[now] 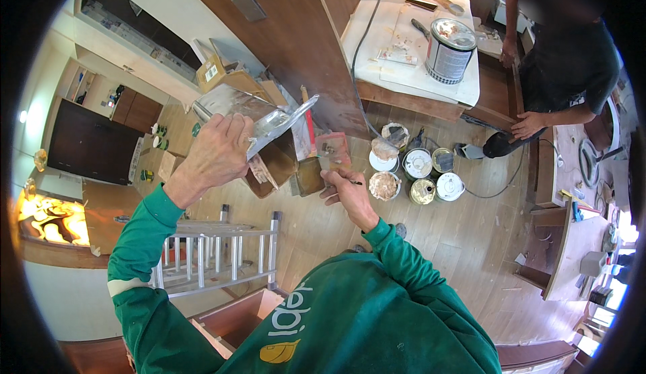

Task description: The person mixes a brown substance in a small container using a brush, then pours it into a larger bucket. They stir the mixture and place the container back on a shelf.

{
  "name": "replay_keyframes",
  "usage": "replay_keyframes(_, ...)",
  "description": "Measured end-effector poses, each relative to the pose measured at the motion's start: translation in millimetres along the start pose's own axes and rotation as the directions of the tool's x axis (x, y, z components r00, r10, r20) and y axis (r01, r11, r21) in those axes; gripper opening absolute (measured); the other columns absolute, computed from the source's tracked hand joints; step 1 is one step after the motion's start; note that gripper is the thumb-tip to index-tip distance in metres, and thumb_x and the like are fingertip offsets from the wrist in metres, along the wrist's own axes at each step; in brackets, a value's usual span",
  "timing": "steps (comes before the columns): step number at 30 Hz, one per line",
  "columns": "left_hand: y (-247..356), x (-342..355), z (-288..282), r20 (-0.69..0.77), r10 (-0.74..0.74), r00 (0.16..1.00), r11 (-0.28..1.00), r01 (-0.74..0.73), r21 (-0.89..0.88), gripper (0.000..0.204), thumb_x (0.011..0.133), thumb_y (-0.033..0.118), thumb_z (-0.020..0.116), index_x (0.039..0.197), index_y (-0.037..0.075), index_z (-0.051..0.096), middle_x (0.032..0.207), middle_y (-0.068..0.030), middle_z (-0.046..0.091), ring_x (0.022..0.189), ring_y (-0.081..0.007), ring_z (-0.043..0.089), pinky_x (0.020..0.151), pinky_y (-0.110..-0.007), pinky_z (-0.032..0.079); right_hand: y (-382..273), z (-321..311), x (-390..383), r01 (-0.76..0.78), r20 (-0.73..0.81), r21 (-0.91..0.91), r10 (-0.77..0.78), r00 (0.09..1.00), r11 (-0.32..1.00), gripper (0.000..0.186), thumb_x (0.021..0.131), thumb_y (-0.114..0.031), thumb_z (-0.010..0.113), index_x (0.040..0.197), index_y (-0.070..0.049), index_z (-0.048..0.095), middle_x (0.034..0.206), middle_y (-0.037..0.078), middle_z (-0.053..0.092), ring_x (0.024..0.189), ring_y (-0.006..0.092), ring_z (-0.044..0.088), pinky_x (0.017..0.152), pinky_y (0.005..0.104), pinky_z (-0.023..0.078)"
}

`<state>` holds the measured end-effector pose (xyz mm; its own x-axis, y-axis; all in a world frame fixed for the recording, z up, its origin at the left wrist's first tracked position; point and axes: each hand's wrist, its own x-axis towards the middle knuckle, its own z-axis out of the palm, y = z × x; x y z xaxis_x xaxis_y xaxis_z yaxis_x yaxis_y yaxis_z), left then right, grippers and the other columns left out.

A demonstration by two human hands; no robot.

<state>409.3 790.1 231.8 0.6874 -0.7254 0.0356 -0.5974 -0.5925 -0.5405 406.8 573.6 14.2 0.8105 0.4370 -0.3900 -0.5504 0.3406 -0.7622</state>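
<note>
Left of centre in the frame, the edge of a crumpled silver sheet [272,128] is gripped by the left hand [214,148], while behind it, toward the upper left, an open cardboard box [214,71] is partly hidden. The sheet is slanted above a brown open-topped container [281,157], in which streaked flat strips [261,171] can be seen; whether rim and sheet are touching cannot be told. For good control, the sheet is probably best pinched firmly and kept tilted over the opening, with its loose edge watched. Near the centre, a flat brown square piece [309,176] is reached by the fingertips of the right hand [351,200], whose fingers appear closed on a slim dark piece [359,183]; a light, steady hold is advisable there. The two hands are held apart. Farther right, a cluster of cans is stood on the floor: one is topped with a pinkish crust [384,185], one is filled with something yellowish [422,191], and another is covered by a white top [450,186]. At upper right, a large can [449,57], crusted with pinkish residue on top, is set on the white-covered table [457,92].
</note>
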Motion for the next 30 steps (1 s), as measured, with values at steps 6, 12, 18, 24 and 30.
replay_keyframes(6, -3, -4, 9, 0.127, -0.097, 0.987, 0.992, 0.107, -0.07, 0.059, 0.067, 0.022, 0.075, 0.117, -0.001, 0.055, 0.112, -0.0191, 0.06, 0.096, -0.0333, 0.061, 0.079, -0.043, 0.047, -2, -3, 6, -0.011, 0.017, 0.0, 0.011, 1.0, 1.0, 0.031, 0.089, -0.027, 0.068, 0.098, 0.003, 0.068, 0.087, 0.009, 0.068, 0.066, 0.0164, 0.067, 0.053, 0.0278, 0.053)
replay_keyframes(12, -5, 5, 12, 0.151, -0.1, 0.984, 0.992, 0.111, -0.066, 0.061, 0.066, 0.022, 0.076, 0.117, -0.003, 0.054, 0.111, -0.0196, 0.06, 0.097, -0.0335, 0.061, 0.08, -0.043, 0.047, -8, -6, 11, -0.014, 0.0, 0.0, 0.014, 1.0, 1.0, 0.029, 0.091, -0.025, 0.067, 0.096, 0.004, 0.068, 0.085, 0.009, 0.067, 0.063, 0.0155, 0.067, 0.051, 0.0261, 0.053)
replay_keyframes(18, -8, 21, 17, -0.011, -0.002, 1.0, 0.999, 0.002, 0.034, 0.049, 0.065, 0.018, 0.066, 0.104, -0.009, 0.056, 0.091, -0.0171, 0.059, 0.082, -0.028, 0.059, 0.071, -0.037, 0.045, -11, -10, 20, -0.021, -0.006, 0.005, 0.021, 1.0, 1.0, 0.028, 0.091, -0.025, 0.068, 0.093, 0.003, 0.067, 0.082, 0.008, 0.067, 0.063, 0.0158, 0.067, 0.051, 0.0262, 0.053)
replay_keyframes(24, -11, 28, 30, 0.017, 0.009, 1.0, 0.999, -0.01, 0.032, 0.047, 0.068, 0.016, 0.063, 0.106, -0.011, 0.056, 0.095, -0.0203, 0.061, 0.085, -0.0301, 0.061, 0.073, -0.038, 0.046, -17, -17, 28, -0.044, 0.004, 0.002, 0.044, 0.999, 0.999, 0.028, 0.089, -0.025, 0.067, 0.096, 0.002, 0.069, 0.086, 0.008, 0.068, 0.065, 0.0153, 0.066, 0.053, 0.0278, 0.052)
replay_keyframes(30, -15, 39, 39, 0.027, -0.012, 1.0, 1.0, 0.012, 0.027, 0.046, 0.07, 0.016, 0.061, 0.107, -0.012, 0.056, 0.098, -0.0228, 0.061, 0.09, -0.0322, 0.062, 0.075, -0.039, 0.047, -18, -24, 41, -0.057, -0.002, 0.023, 0.057, 0.998, 0.998, 0.027, 0.089, -0.026, 0.068, 0.093, 0.001, 0.068, 0.085, 0.007, 0.068, 0.065, 0.015, 0.066, 0.053, 0.0275, 0.052)
